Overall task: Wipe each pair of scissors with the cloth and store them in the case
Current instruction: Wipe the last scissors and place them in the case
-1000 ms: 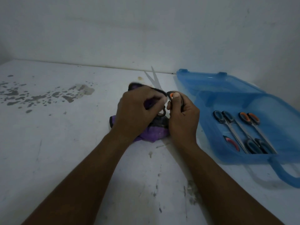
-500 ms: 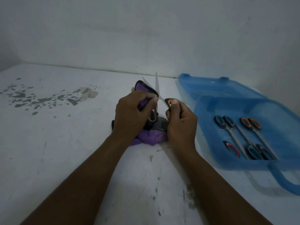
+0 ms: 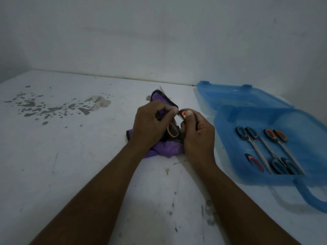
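Wiping step, one pair of scissors in hand. The left hand (image 3: 150, 121) pinches a fold of the purple cloth (image 3: 169, 148) around the blades of the scissors (image 3: 172, 132). Its grip is pressed together, thumb against fingertips. The right hand (image 3: 196, 133) curls round the far handle loop, with the thumb laid on its orange lining. The other orange-lined loop hangs between the two hands. A thin blade tip appears to show beyond the far fold of the cloth; the rest of the blades is hidden, so whether they are parted cannot be told. The lower part of the cloth lies bunched on the table (image 3: 70, 165) near its middle, under both hands.

The open blue case (image 3: 230, 110) sits toward the right edge of the table, well apart from the hands, with its lid laid back toward the wall. Inside it lie the stored scissors (image 3: 256, 147), several pairs side by side, with blue, orange and red handles.

Judged stage: late, since no loose pair is visible on the table. The next move calls for drawing the cloth along the blades to the tip. The blades should then be brought together and the pair carried rightward by its handles. It goes into the free floor of the case, clear of the pairs already there.
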